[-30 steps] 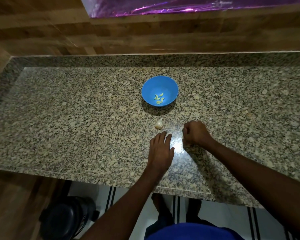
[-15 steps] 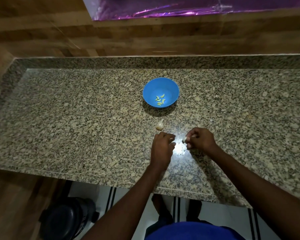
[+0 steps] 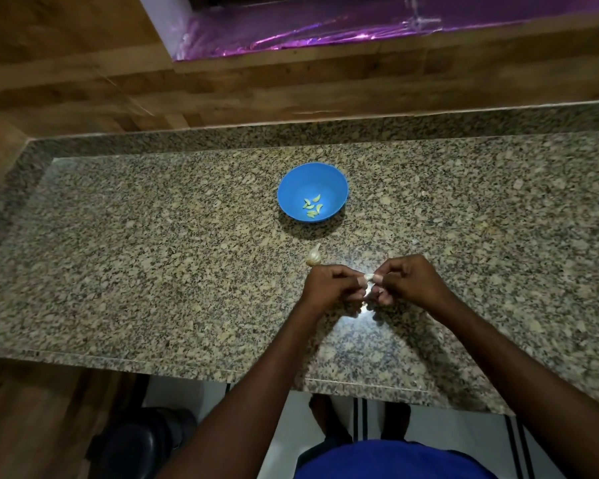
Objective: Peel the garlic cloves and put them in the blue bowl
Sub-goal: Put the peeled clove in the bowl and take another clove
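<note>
A garlic clove (image 3: 369,277), small and pale, is pinched between the two hands just above the granite counter (image 3: 153,264), near its front edge; it is too small and too covered by fingertips to tell which way its long axis runs. The left hand (image 3: 332,286) has its fingers curled inward, the thumb and forefinger meeting on the clove's left end. The right hand (image 3: 407,283) mirrors it, fingers curled, its thumb and forefinger gripping the right end. Just beyond the left hand's knuckles, a partial garlic bulb (image 3: 314,256) sits on the counter, its pointed tip aimed away from the person and slightly right, toward the blue bowl (image 3: 312,191). The bowl stands farther back, apart from the bulb, and holds several peeled cloves (image 3: 312,208) clustered at its bottom, curved pieces lying at mixed angles. A glare spot shines on the counter under the hands.
</note>
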The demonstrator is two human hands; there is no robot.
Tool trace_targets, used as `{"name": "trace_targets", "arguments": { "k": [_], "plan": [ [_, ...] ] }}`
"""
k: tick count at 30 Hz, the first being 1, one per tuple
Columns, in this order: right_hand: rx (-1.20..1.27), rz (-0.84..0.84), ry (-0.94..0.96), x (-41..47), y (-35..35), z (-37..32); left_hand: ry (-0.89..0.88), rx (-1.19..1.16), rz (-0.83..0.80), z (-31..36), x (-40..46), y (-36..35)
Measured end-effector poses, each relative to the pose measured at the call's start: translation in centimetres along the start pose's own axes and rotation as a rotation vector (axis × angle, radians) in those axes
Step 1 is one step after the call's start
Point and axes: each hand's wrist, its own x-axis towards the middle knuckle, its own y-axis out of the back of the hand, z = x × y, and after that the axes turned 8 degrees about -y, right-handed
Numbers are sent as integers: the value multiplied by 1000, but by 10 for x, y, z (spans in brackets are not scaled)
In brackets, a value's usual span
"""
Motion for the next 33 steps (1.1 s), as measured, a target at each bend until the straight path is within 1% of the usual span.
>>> {"name": "trace_targets", "arguments": {
  "k": [2,6,7,9,12,16,17,19,21,23,25,29,33],
  "plan": [
    [-165,19,42,3,3,-4,1,112,-19,3,3,0],
    [-647,205,206,3,-5,-15,20,275,32,7,8,-9],
    [-708,224,237,4,-9,-14,25,305,40,9,9,-11],
    [-737,239,242,6,-12,-7,28,386,30,10,13,-15],
    [-648,221,174,12,-4,-1,7,480,19,10,19,-10],
    [-556,176,96,16,8,7,8,318,6,5,16,-3],
    [-500,156,70,17,9,10,-6,310,-2,3,16,-2],
    [-310,90,-4,17,9,14,-37,413,9,-4,19,0],
    [-130,45,-66,17,9,17,-87,621,52,-12,22,0],
    [-18,6,-104,17,9,21,-139,728,72,-16,21,-2],
    [35,-29,-112,17,8,25,-164,667,37,-18,19,-3],
    [51,-62,-93,15,6,29,-187,374,-23,-20,13,-2],
    [66,-133,-59,7,2,25,-317,345,-42,-17,9,-6]
  ]
}}
